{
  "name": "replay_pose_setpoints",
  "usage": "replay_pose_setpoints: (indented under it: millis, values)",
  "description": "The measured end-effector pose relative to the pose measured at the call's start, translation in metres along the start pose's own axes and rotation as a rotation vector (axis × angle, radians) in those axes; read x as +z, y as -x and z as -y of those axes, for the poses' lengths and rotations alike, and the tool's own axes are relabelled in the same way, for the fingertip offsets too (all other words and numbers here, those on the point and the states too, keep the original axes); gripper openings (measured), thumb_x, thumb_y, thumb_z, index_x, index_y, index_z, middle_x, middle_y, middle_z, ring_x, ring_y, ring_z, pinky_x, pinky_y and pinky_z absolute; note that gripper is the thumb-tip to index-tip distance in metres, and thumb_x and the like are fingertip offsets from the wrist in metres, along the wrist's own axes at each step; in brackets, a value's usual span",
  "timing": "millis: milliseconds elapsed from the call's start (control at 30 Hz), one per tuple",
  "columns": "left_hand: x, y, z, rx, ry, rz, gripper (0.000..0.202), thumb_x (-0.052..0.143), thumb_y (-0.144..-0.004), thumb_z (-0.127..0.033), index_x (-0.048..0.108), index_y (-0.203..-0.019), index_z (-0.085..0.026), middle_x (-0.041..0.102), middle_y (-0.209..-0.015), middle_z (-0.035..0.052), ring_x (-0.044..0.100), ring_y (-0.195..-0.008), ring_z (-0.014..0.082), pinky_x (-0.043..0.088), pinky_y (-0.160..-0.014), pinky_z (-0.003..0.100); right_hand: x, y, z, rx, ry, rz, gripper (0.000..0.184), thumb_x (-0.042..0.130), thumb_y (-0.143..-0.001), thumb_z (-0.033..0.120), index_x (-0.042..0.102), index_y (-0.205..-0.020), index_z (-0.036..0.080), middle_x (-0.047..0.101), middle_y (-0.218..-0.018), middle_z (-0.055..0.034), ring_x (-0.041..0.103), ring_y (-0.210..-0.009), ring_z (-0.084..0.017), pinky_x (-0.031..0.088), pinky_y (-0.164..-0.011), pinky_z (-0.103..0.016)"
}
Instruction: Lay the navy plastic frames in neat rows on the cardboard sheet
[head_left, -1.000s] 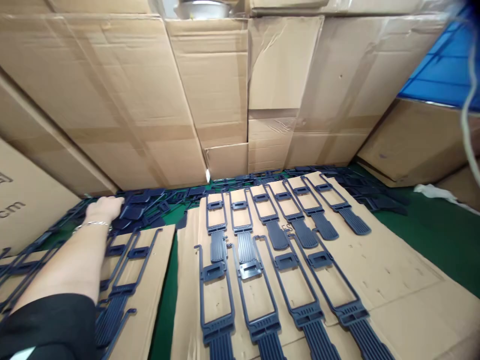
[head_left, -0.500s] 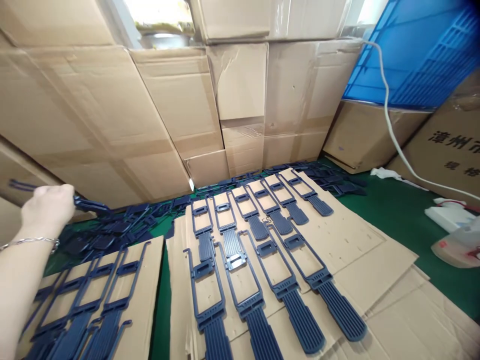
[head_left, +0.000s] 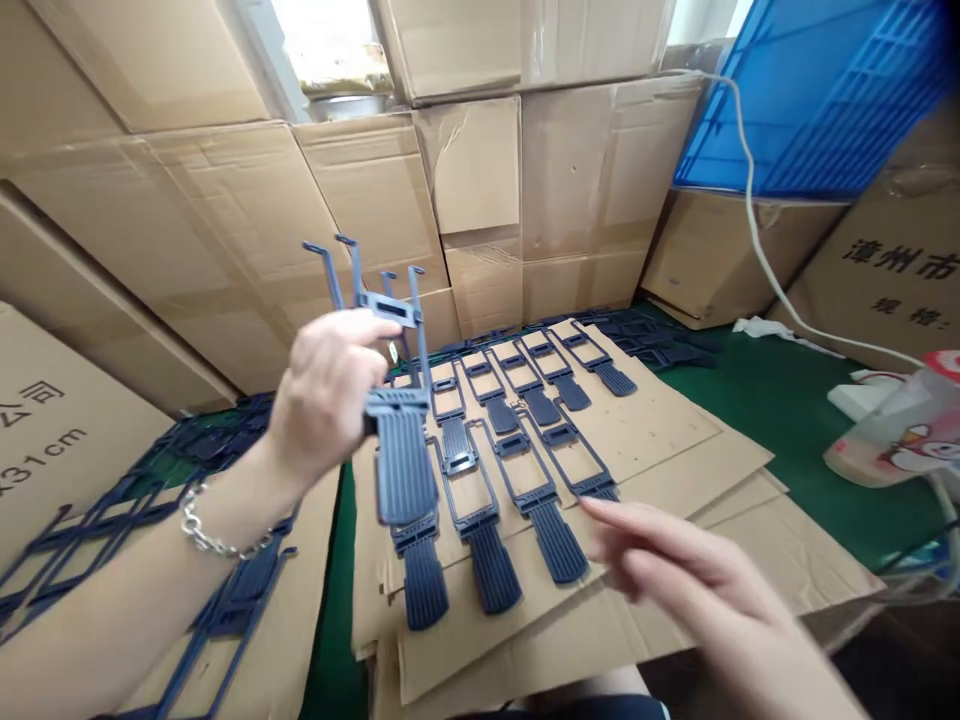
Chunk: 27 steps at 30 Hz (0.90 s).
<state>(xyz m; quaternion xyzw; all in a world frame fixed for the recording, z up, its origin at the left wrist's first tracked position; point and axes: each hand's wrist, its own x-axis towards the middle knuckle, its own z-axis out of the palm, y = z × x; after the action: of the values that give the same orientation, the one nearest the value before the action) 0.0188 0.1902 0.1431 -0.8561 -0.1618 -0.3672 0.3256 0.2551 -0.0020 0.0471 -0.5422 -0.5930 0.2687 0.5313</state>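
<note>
My left hand, with a chain bracelet at the wrist, is closed around dark blue plastic frames with ribbed tabs. Two pairs of hooked arms stick up above the fingers, so at least two frames seem stacked there; they are held above the cardboard. My right hand is low on the right, index finger extended and thumb apart, with nothing visible in it. Its fingertips are beside a similar frame in the front row and partly cover its ribbed end. More such frames lie in two rows.
Flat cardboard sheets lie on a green surface. A second sheet at left carries more frames. Loose dark parts are heaped behind. Stacked cartons form a wall; a blue crate, white cable and plastic bag are right.
My left hand has come from the far left to the middle, bringing the frames upright over the front row. My right hand has entered from the lower right. The view has shifted left.
</note>
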Motion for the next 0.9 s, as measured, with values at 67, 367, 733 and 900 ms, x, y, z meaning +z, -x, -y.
replay_pose_setpoints:
  millis: [67,367,733,900]
  values:
    - [-0.002,-0.006,-0.039,0.093,0.006,0.008,0.014,0.044,-0.081,-0.003,0.040,-0.077,-0.016,0.054,-0.113,0.0073,0.046,-0.112,0.0216,0.042,-0.092,0.040,0.023,-0.013,0.013,-0.018,-0.119,0.082,0.035,0.050,-0.086,0.034,0.052,-0.120,0.027,0.058,-0.098,-0.0024,0.056,-0.078,-0.013,0.050,-0.071,-0.024]
    - [-0.002,-0.018,-0.111,0.110,0.095,0.160,0.016,0.038,-0.085,-0.008,0.053,-0.083,-0.014,0.061,-0.105,0.0103,0.054,-0.103,0.0236,0.047,-0.083,0.038,0.043,-0.017,0.012,0.027,-0.139,-0.015,0.048,0.057,-0.075,0.028,0.051,-0.122,0.019,0.057,-0.104,-0.0057,0.056,-0.087,-0.018,0.049,-0.077,-0.031]
    - [-0.002,-0.004,-0.072,-0.029,0.133,0.299,0.046,0.033,-0.085,-0.007,0.037,-0.130,-0.015,0.043,-0.131,0.0098,0.036,-0.125,0.0204,0.038,-0.101,0.039,-0.066,-0.006,-0.079,0.231,0.705,-0.298,0.044,0.050,-0.071,0.043,0.060,-0.109,0.023,0.062,-0.097,-0.0031,0.060,-0.084,-0.025,0.050,-0.068,-0.034]
    - [0.002,0.008,-0.063,-0.071,0.145,0.363,0.041,0.032,-0.084,-0.008,0.044,-0.123,-0.014,0.047,-0.127,0.0097,0.043,-0.119,0.0194,0.038,-0.101,0.038,-0.070,-0.007,-0.097,0.187,0.827,-0.189,0.049,0.044,-0.073,0.042,0.061,-0.110,0.016,0.062,-0.099,-0.0063,0.059,-0.085,-0.025,0.051,-0.070,-0.035]
